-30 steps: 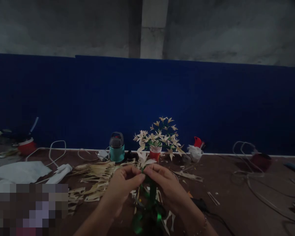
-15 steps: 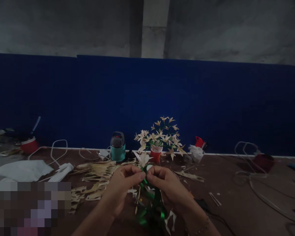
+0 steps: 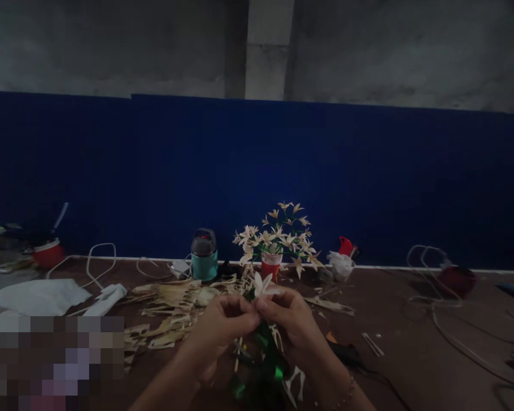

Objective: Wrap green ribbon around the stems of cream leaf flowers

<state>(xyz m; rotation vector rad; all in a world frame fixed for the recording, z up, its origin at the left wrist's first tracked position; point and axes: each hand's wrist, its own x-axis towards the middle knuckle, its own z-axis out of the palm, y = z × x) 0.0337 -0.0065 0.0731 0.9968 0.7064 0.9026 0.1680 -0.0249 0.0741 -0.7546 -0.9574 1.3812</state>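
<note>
Both my hands meet low in the middle of the view, over a brown table (image 3: 394, 337). My left hand (image 3: 216, 337) and my right hand (image 3: 293, 322) are closed in a pinch on the stem of a pale handmade flower (image 3: 263, 283), just below its petals. Shiny green ribbon (image 3: 268, 357) hangs from the stem down between my wrists. A pile of dry pale leaf strips (image 3: 171, 302) lies just left of my hands.
Behind my hands stands a red cup of finished flowers (image 3: 270, 264), with a teal jar (image 3: 204, 254) to its left. White cables (image 3: 432, 297) loop at the right, white cloth (image 3: 38, 297) lies at the left. A black tool (image 3: 346, 354) lies by my right wrist.
The flower has risen a little and its petals now stand clear above my fingers. The ribbon has shifted between my wrists as my fingers work on the stem.
</note>
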